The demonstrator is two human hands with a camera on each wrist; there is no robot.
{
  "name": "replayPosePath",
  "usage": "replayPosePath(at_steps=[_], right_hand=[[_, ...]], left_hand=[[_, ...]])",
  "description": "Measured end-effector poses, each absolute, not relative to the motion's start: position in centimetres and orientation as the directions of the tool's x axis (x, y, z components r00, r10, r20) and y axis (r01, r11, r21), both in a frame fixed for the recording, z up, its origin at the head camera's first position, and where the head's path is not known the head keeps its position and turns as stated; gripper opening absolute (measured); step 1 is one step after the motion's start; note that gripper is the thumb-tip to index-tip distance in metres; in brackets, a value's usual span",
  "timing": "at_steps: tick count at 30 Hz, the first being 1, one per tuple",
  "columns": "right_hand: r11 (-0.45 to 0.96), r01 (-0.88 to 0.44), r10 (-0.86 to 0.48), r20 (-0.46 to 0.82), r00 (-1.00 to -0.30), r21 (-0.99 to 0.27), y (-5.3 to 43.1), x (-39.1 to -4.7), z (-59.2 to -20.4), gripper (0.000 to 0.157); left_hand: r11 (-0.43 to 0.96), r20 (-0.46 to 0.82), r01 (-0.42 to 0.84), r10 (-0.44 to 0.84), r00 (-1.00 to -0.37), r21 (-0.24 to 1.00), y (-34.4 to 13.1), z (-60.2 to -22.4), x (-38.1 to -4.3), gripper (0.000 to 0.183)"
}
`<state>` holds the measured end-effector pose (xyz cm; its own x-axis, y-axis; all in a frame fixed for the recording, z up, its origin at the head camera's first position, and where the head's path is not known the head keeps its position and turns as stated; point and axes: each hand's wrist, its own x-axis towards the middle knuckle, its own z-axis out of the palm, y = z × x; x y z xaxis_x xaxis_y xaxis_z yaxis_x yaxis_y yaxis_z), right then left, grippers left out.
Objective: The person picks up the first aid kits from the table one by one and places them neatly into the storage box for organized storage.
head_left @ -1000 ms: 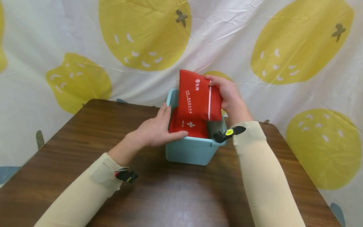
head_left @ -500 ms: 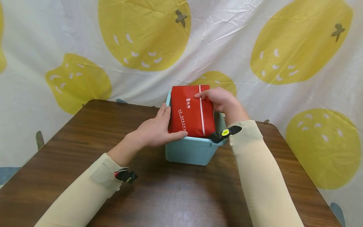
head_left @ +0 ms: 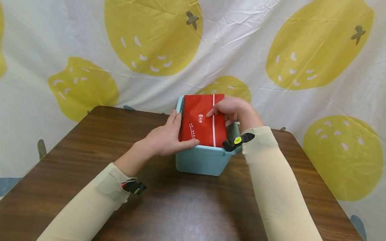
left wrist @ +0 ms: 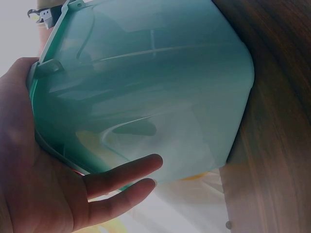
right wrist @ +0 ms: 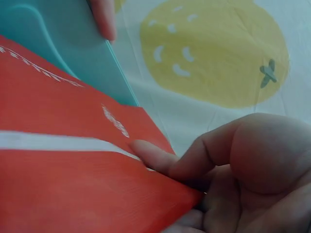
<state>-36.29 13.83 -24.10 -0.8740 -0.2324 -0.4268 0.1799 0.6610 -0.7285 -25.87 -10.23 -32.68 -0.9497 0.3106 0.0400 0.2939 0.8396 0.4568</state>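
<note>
A light blue plastic bin (head_left: 199,160) stands on the table with a red pouch (head_left: 200,115) lying across its opening, tilted, its far end the higher one. The pouch bears white print and a white stripe. My right hand (head_left: 236,108) pinches its right edge, thumb on top and fingers beneath; the right wrist view shows this grip on the pouch (right wrist: 73,179) closely. My left hand (head_left: 166,137) rests on the bin's near left corner, thumb along the front rim. In the left wrist view two straight fingers (left wrist: 126,170) extend past the bin's outer wall (left wrist: 160,87).
The dark wooden table (head_left: 169,207) reaches back to a hanging white cloth (head_left: 229,40) printed with yellow lemons. A black strap device sits on each wrist (head_left: 134,186). The bin stands near the table's back edge.
My right hand has lowered the pouch from above the bin into its opening, leftward and toward me. A second red pouch with a white cross inside is now covered. My left hand stays put.
</note>
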Motion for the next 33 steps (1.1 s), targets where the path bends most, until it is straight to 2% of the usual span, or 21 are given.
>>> replayPosePath(at_steps=[8, 11, 22, 26, 33], right_hand=[[0.740, 0.151, -0.259, -0.485, -0.835, -0.656, 14.0, -36.0, -24.0, 0.032], [0.761, 0.132, -0.235, -0.461, -0.856, -0.635, 13.8, -35.9, -24.0, 0.033], [0.759, 0.090, -0.130, -0.286, -0.949, -0.645, 14.3, -34.9, -22.1, 0.052], [0.728, 0.063, -0.157, -0.255, -0.954, -0.683, 14.9, -34.1, -21.4, 0.053], [0.723, -0.064, -0.265, -0.191, -0.945, -0.688, 16.3, -32.4, -21.0, 0.049]], left_hand=[[0.837, 0.040, 0.295, 0.312, -0.949, 0.462, -10.2, -32.6, -25.9, 0.124], [0.835, 0.038, 0.295, 0.314, -0.949, 0.464, -10.2, -32.6, -25.9, 0.124], [0.828, 0.050, 0.301, 0.316, -0.947, 0.472, -10.3, -32.7, -25.8, 0.125], [0.828, 0.051, 0.302, 0.316, -0.947, 0.473, -10.2, -32.7, -25.7, 0.126], [0.823, 0.049, 0.300, 0.316, -0.947, 0.483, -10.3, -32.6, -25.7, 0.126]])
